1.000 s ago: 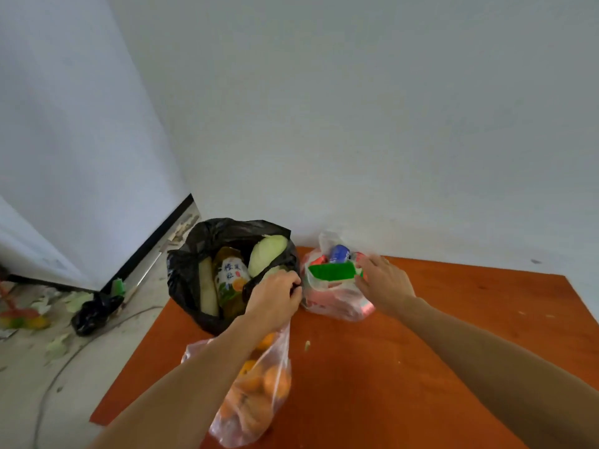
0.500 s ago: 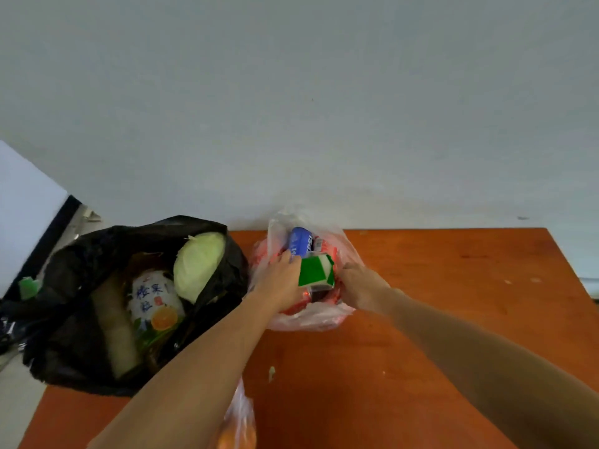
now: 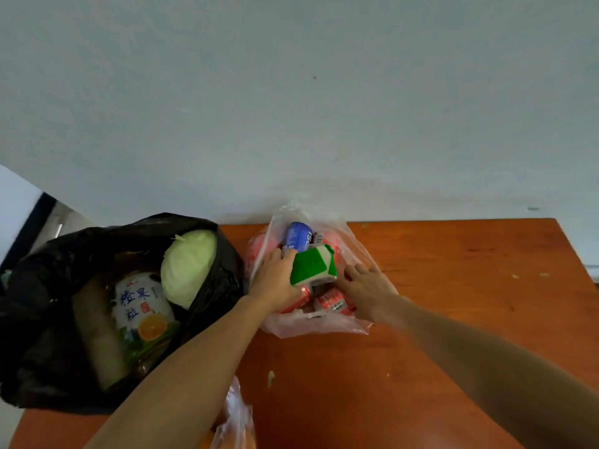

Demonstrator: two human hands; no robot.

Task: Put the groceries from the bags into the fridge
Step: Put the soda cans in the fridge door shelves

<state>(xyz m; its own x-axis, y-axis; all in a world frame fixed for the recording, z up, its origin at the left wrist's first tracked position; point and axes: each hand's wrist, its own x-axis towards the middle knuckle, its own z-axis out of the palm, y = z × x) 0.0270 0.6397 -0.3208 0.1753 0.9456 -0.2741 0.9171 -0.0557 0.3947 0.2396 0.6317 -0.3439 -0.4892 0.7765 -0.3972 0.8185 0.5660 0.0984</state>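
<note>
A clear plastic bag [image 3: 311, 328] lies at the back of the orange table [image 3: 453, 303]. It holds a green and white carton [image 3: 312, 265], a blue can [image 3: 298, 236] and red packets [image 3: 334, 303]. My left hand [image 3: 275, 280] reaches into the bag from the left, its thumb and fingers curled onto the carton's left edge. My right hand [image 3: 366, 286] rests with spread fingers on the bag's right side, just right of the carton. The fridge is not in view.
An open black bag [image 3: 39, 286] at the table's left holds a pale cabbage [image 3: 189, 264], an orange juice bottle [image 3: 139, 306] and a long pale vegetable [image 3: 97, 335]. A clear bag of oranges [image 3: 236, 426] sits at the near edge. A grey wall stands behind the table.
My left hand let go of the orange bag and moved into the clear bag beside the carton. My right hand slid off the carton to the bag's right side. The view turned right.
</note>
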